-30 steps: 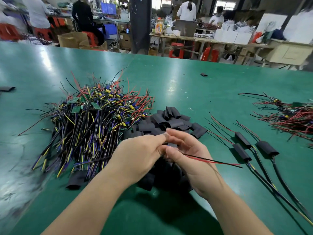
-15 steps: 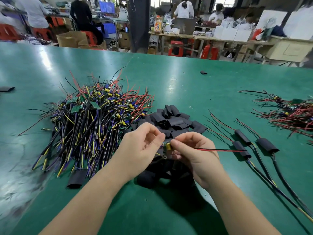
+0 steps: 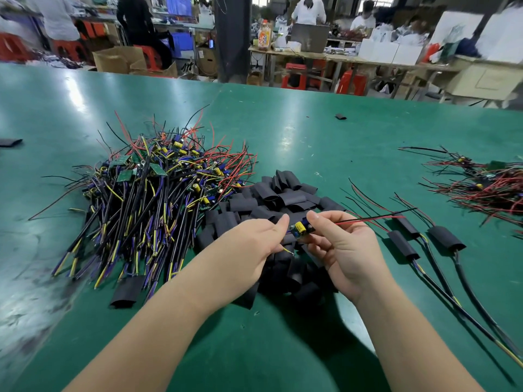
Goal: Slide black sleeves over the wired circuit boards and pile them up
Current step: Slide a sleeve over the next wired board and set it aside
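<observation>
"Green table (image 3: 283,131), and what is held over it?"

"One bare circuit board (image 3: 300,228) with a yellow capacitor, held up between both hands, just above the heap of black sleeves (image 3: 283,196)."

"How do the hands grip it?"

"The left hand (image 3: 249,250) pinches its left end with curled fingers. The right hand (image 3: 345,250) pinches the right end, and the red and black leads (image 3: 368,220) run out to the right."

"And around them?"

"A big pile of unsleeved wired boards (image 3: 152,199) lies left of the sleeves. Three sleeved boards (image 3: 403,246) lie to the right, side by side."
</observation>
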`<state>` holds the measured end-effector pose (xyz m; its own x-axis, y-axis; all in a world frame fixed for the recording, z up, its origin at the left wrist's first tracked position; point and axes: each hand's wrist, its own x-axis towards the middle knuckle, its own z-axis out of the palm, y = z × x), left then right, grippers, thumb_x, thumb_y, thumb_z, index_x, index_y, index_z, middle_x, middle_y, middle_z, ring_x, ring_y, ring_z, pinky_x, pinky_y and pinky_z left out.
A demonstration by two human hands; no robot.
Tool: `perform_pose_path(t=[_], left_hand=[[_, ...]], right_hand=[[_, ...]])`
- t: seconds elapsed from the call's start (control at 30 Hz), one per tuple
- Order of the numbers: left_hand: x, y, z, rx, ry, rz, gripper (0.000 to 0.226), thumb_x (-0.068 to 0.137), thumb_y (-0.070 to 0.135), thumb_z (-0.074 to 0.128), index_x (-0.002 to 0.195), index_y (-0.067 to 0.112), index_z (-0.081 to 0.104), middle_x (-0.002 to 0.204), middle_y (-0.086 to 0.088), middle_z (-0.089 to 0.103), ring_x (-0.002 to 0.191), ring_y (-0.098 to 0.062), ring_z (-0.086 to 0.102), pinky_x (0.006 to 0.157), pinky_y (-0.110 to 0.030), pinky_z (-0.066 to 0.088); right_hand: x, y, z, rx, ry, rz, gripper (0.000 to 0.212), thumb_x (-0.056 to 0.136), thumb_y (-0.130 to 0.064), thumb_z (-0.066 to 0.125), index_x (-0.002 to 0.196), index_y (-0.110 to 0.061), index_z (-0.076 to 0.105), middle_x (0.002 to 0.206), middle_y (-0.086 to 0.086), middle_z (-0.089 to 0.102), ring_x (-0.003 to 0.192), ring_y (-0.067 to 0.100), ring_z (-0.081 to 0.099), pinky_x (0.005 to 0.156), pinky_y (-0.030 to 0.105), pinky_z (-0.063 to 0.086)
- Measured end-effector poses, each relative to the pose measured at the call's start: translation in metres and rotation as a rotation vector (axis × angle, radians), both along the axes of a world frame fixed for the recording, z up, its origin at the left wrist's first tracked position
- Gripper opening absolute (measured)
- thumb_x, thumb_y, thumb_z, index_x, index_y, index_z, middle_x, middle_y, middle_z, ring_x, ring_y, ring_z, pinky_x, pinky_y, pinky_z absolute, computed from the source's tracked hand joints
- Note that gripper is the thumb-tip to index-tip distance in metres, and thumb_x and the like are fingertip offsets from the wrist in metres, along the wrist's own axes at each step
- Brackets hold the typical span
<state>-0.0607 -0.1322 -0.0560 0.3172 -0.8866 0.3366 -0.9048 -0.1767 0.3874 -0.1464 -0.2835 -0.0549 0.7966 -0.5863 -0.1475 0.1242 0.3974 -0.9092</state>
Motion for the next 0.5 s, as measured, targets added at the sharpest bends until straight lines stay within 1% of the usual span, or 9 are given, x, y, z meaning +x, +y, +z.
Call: perform_pose_path(t=[0.07,0.17,0.23,0.27,0.3,0.33,0.4,0.43,0.5], left_hand=[[0.0022,0.0,0.0005,0.051,-0.063,0.013,0.053,0.095,-0.002,0.045,0.146,0.003,0.029,0.113,-0.007,0.056,0.108,-0.012,0.049,0.096,-0.017,0.036],[0.0013,-0.0006,-0.0034,0.143,-0.126,0.013,0.057,0.099,0.006,0.041,0.15,0.006,0.013,0.118,-0.004,0.047,0.114,-0.013,0.041,0.102,-0.019,0.03],[0.0005,-0.0026,-0.0056,0.186,-0.179,0.049,0.061,0.099,0.005,0.038,0.151,0.008,0.007,0.122,-0.002,0.045,0.116,-0.015,0.039,0.102,-0.022,0.03],[0.0007,-0.0031,-0.0056,0.184,-0.185,0.067,0.062,0.097,0.002,0.038,0.151,0.009,0.008,0.124,-0.003,0.046,0.117,-0.017,0.04,0.1,-0.024,0.032],[0.0013,-0.0033,-0.0049,0.154,-0.168,0.076,0.06,0.096,0.001,0.039,0.15,0.008,0.014,0.123,-0.004,0.05,0.116,-0.019,0.044,0.097,-0.026,0.034],[0.0017,-0.0029,-0.0037,0.096,-0.128,0.074,0.056,0.095,0.002,0.042,0.148,0.007,0.025,0.118,-0.007,0.056,0.111,-0.022,0.049,0.093,-0.028,0.037],[0.0003,0.0006,0.0001,-0.061,0.009,0.078,0.041,0.094,0.008,0.054,0.135,0.006,0.051,0.096,-0.011,0.068,0.091,-0.026,0.061,0.078,-0.029,0.043],[-0.0003,0.0025,0.0009,-0.131,0.091,0.104,0.033,0.092,0.012,0.059,0.126,0.009,0.062,0.087,-0.009,0.071,0.08,-0.024,0.063,0.072,-0.029,0.044],[0.0015,0.0043,-0.0005,-0.195,0.236,0.171,0.021,0.091,0.018,0.063,0.109,0.021,0.072,0.078,0.001,0.074,0.068,-0.016,0.063,0.066,-0.028,0.047]], right_hand=[[0.0007,0.001,0.0004,0.004,0.015,0.006,0.014,0.051,-0.022,0.08,0.054,-0.02,0.066,0.066,0.008,0.069,0.048,0.015,0.063,0.043,0.018,0.048],[0.0012,0.0006,0.0006,0.026,0.037,-0.007,0.017,0.053,-0.02,0.079,0.059,-0.016,0.063,0.061,0.009,0.065,0.046,0.015,0.062,0.042,0.017,0.046],[0.0007,0.0001,0.0001,0.04,0.047,-0.013,0.022,0.054,-0.019,0.078,0.065,-0.013,0.06,0.058,0.009,0.064,0.045,0.015,0.061,0.042,0.017,0.047],[0.0003,-0.0001,-0.0001,0.038,0.048,-0.008,0.022,0.054,-0.019,0.078,0.066,-0.012,0.059,0.058,0.009,0.064,0.045,0.014,0.061,0.042,0.017,0.046],[-0.0004,-0.0003,0.0003,0.031,0.047,0.0,0.021,0.055,-0.019,0.077,0.066,-0.012,0.06,0.058,0.009,0.064,0.045,0.014,0.061,0.042,0.017,0.046],[-0.0005,-0.0005,0.0008,0.016,0.043,0.014,0.019,0.055,-0.019,0.078,0.063,-0.014,0.062,0.06,0.009,0.065,0.046,0.015,0.061,0.042,0.017,0.047],[-0.0005,-0.0015,0.0018,-0.033,0.019,0.056,0.015,0.054,-0.019,0.078,0.058,-0.016,0.064,0.062,0.009,0.066,0.047,0.015,0.061,0.044,0.018,0.048],[-0.0002,-0.0021,0.0029,-0.065,0.002,0.086,0.014,0.054,-0.019,0.078,0.059,-0.016,0.065,0.063,0.009,0.067,0.047,0.015,0.061,0.046,0.019,0.049],[-0.0006,-0.0046,0.0067,-0.143,-0.049,0.195,0.013,0.055,-0.017,0.077,0.062,-0.014,0.067,0.063,0.009,0.067,0.049,0.014,0.061,0.049,0.02,0.051]])
